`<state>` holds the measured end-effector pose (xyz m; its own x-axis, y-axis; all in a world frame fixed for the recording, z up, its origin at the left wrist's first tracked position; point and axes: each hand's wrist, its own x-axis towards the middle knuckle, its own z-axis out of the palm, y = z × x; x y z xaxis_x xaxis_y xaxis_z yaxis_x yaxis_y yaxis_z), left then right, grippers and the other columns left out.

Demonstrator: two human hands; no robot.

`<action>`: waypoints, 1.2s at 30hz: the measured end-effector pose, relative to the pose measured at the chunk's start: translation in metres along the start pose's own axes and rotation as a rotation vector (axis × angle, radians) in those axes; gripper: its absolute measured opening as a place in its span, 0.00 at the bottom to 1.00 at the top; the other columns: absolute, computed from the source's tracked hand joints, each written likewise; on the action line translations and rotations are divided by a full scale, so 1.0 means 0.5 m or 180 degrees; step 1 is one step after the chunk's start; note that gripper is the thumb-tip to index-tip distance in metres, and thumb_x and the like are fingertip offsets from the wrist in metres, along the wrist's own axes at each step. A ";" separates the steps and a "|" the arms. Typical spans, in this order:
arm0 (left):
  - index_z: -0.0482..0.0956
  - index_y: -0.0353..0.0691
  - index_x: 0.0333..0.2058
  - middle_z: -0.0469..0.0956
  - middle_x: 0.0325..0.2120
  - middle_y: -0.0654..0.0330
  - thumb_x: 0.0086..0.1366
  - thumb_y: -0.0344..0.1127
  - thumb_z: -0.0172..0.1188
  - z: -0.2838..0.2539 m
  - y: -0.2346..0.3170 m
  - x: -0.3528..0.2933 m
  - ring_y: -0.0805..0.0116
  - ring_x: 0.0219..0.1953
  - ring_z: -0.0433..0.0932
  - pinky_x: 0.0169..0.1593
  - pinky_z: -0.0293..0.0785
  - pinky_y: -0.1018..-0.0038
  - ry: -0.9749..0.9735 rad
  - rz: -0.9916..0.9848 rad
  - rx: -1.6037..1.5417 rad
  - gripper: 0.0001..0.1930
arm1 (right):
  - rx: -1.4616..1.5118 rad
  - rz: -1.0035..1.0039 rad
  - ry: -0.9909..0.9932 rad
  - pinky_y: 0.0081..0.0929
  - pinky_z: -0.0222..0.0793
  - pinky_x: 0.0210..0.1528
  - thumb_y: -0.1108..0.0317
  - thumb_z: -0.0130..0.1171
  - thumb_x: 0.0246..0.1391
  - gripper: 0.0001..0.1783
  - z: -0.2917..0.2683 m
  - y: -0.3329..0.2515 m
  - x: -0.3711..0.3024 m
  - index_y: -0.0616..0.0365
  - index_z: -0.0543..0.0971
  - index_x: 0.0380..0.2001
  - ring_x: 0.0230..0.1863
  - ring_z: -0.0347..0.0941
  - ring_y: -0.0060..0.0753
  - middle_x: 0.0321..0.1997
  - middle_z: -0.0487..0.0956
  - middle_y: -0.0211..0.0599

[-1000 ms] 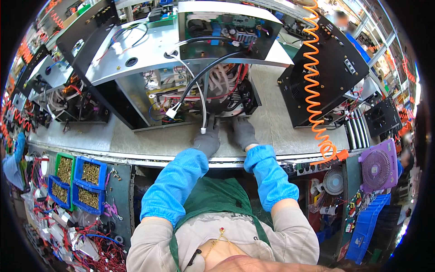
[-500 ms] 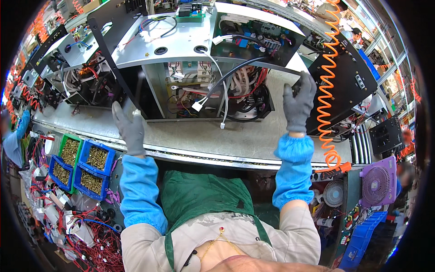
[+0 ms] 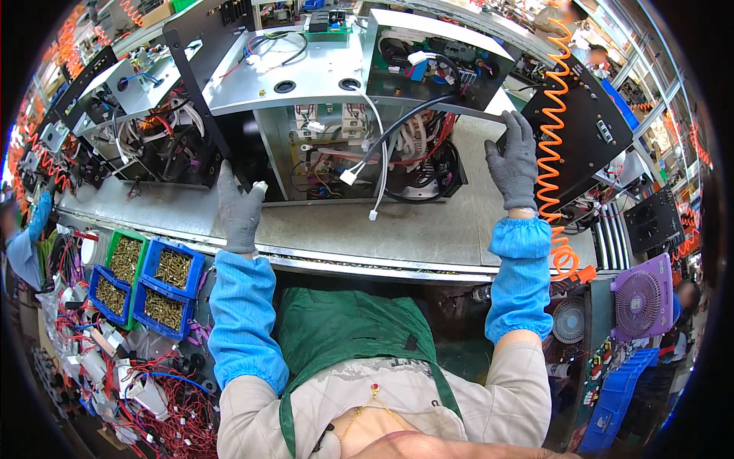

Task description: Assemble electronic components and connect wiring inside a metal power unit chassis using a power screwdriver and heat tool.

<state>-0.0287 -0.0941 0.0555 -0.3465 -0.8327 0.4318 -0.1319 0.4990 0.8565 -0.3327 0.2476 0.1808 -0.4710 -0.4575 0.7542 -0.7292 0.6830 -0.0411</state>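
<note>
A large metal equipment chassis (image 3: 321, 74) with wiring and circuit boards inside stands on the bench in front of me. My left hand (image 3: 241, 210), in a grey glove, is at its left front, fingertips at the lower end of a black metal edge (image 3: 196, 92), thumb spread away. My right hand (image 3: 514, 167), also gloved in grey, is raised at its right front corner, with fingertips by the end of the metal edge and thumb apart. Both hands are open. A black cable (image 3: 409, 115) and a white cable (image 3: 380, 145) with white connectors hang across the chassis front.
An orange coiled hose (image 3: 552, 138) hangs right of my right hand, before a black-panelled unit (image 3: 585, 126). Another wired unit (image 3: 149, 126) stands left. Blue bins (image 3: 143, 300) of brass-coloured fasteners, red wire bundles (image 3: 180, 417) and a purple fan (image 3: 641, 302) flank me.
My left hand has moved right and slightly up, onto the black edge. My right hand has shifted slightly right and up. The whole view has shifted a little.
</note>
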 end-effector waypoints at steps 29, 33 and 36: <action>0.54 0.28 0.63 0.56 0.63 0.42 0.58 0.30 0.58 -0.038 -0.032 0.006 0.53 0.66 0.55 0.66 0.53 0.66 -0.0546 0.0043 -0.0796 0.36 | -0.0243 -0.2592 0.1573 0.36 0.70 0.51 0.56 0.52 0.48 0.30 -0.075 -0.498 0.340 0.59 0.73 0.54 0.48 0.75 0.52 0.56 0.71 0.59; 0.57 0.28 0.62 0.59 0.61 0.42 0.58 0.29 0.58 -0.045 -0.005 -0.001 0.54 0.64 0.59 0.64 0.58 0.66 -0.0456 0.0065 -0.0584 0.33 | -0.0993 -0.1410 -0.2230 0.38 0.70 0.50 0.49 0.51 0.52 0.26 -0.127 -0.494 0.400 0.62 0.81 0.40 0.48 0.75 0.50 0.45 0.78 0.55; 0.59 0.29 0.61 0.61 0.59 0.44 0.59 0.27 0.57 -0.053 0.021 -0.006 0.57 0.61 0.64 0.60 0.65 0.69 -0.0487 -0.0133 -0.1227 0.31 | -0.0606 -0.1455 -0.2439 0.41 0.68 0.51 0.42 0.48 0.55 0.30 -0.081 -0.412 0.446 0.60 0.80 0.41 0.48 0.75 0.51 0.44 0.79 0.53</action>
<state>-0.0046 -0.0927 0.0706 -0.4862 -0.7906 0.3722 0.1985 0.3149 0.9281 -0.2672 0.0278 0.3842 -0.4067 -0.9132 0.0260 -0.8637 0.3936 0.3149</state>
